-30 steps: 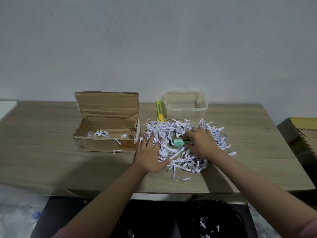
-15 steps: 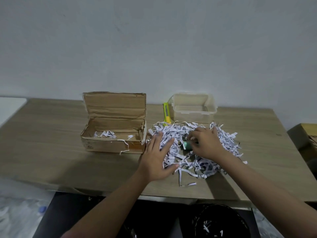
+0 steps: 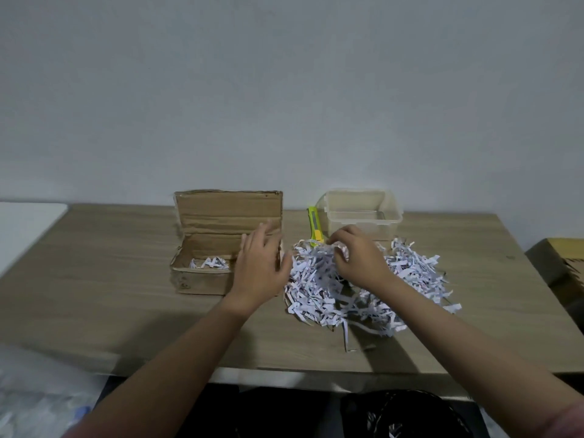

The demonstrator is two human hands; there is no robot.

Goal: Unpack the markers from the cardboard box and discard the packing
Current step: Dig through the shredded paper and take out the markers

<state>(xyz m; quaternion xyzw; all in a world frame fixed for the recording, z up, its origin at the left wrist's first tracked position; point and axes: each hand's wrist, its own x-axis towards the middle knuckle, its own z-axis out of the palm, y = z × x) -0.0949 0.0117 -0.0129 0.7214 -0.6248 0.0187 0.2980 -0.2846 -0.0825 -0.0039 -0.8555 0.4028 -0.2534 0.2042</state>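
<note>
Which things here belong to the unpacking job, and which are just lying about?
Job:
cardboard box, open, a few shreds inside
shredded paper, piled on the table
left hand, open by the box
right hand, fingers in the shreds
bin, below the table edge

Lying about:
knife, yellow
plastic tub
table

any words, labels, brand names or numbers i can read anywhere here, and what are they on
None can be read.
Shredded paper: dark specks that may be print, too small and blurred to read.
Cardboard box: a small dark mark on the front, illegible.
Yellow utility knife and clear plastic container: no visible text.
</note>
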